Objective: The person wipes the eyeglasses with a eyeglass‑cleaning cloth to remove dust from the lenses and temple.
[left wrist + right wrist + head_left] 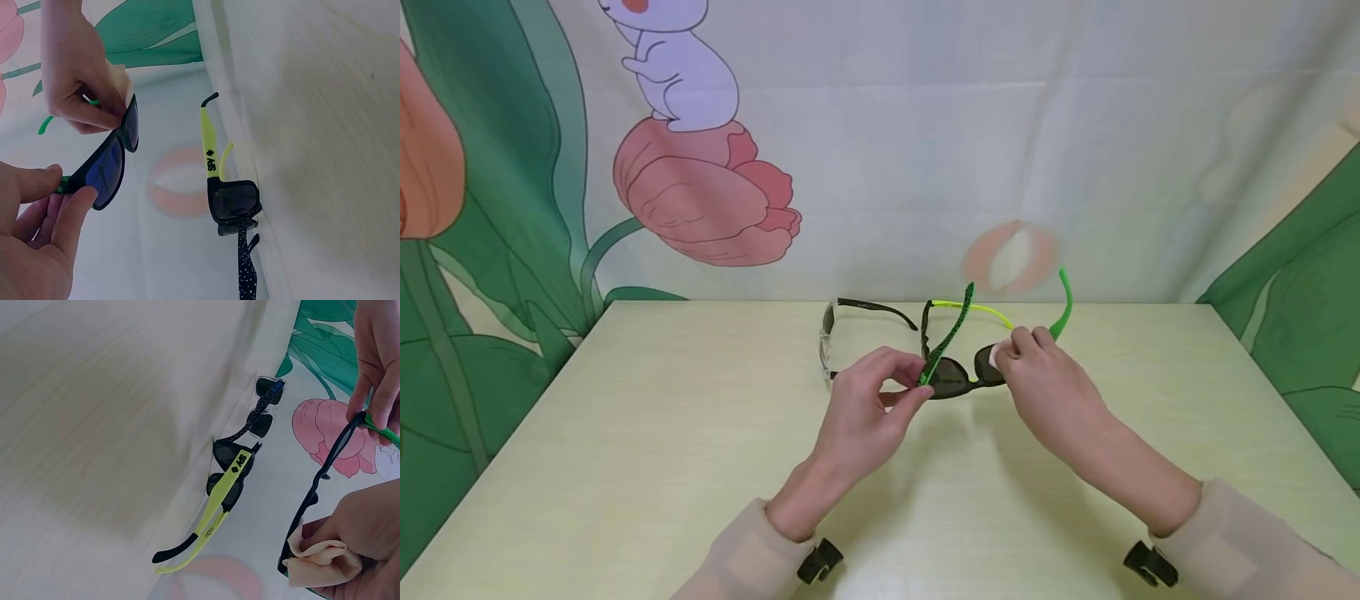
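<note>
A pair of sunglasses (pixel 950 379) with a black front, dark lenses and green temples is held up over the table, its temples pointing away from me. My left hand (pixel 867 408) pinches its left corner by the hinge, thumb and fingers on either side of the speckled green temple (pixel 953 329). At the other end, my right hand (pixel 1060 396) grips a cream cloth (pixel 325 562) folded about the right lens. That lens is partly hidden by the cloth and fingers in the head view. In the left wrist view the lenses (pixel 106 172) look bluish.
Behind the held pair, black sunglasses with yellow temples (pixel 219 494) rest on the table (pixel 662 433). Beside them lies a clear-framed pair with dark speckled temples (pixel 269 403). A printed curtain (pixel 880 167) hangs along the table's far edge.
</note>
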Available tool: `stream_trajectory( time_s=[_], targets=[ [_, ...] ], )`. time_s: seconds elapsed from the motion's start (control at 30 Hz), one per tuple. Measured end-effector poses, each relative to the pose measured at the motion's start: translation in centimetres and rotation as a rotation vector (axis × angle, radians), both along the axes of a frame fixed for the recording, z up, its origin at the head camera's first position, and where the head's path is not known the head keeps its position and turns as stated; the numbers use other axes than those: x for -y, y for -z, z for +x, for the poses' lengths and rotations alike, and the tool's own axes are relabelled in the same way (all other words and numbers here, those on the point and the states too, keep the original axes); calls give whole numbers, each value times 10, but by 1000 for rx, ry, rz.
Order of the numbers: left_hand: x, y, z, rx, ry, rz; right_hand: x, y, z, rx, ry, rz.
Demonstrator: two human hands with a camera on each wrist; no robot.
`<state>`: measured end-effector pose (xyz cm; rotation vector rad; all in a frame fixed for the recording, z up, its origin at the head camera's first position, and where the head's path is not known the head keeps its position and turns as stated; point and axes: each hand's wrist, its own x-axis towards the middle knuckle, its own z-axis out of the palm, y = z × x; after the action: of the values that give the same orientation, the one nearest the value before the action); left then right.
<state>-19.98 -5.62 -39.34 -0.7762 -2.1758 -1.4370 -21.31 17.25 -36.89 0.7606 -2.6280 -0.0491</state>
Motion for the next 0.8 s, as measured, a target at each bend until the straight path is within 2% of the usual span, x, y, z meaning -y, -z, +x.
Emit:
stream_trajectory(
  time_s=[0.13, 0.43, 0.63, 0.8],
  targets=[
    [1, 1, 0, 0, -3, -8, 1, 3, -1, 4, 8, 2],
    [1, 1, 1, 1, -1, -2, 3, 5, 1, 108, -41, -140],
    [1, 1, 1, 5, -15, 6, 2, 5, 3, 96, -56, -114],
    [2, 0, 1, 16, -30, 1, -1, 6, 3, 21, -67, -35]
  ],
)
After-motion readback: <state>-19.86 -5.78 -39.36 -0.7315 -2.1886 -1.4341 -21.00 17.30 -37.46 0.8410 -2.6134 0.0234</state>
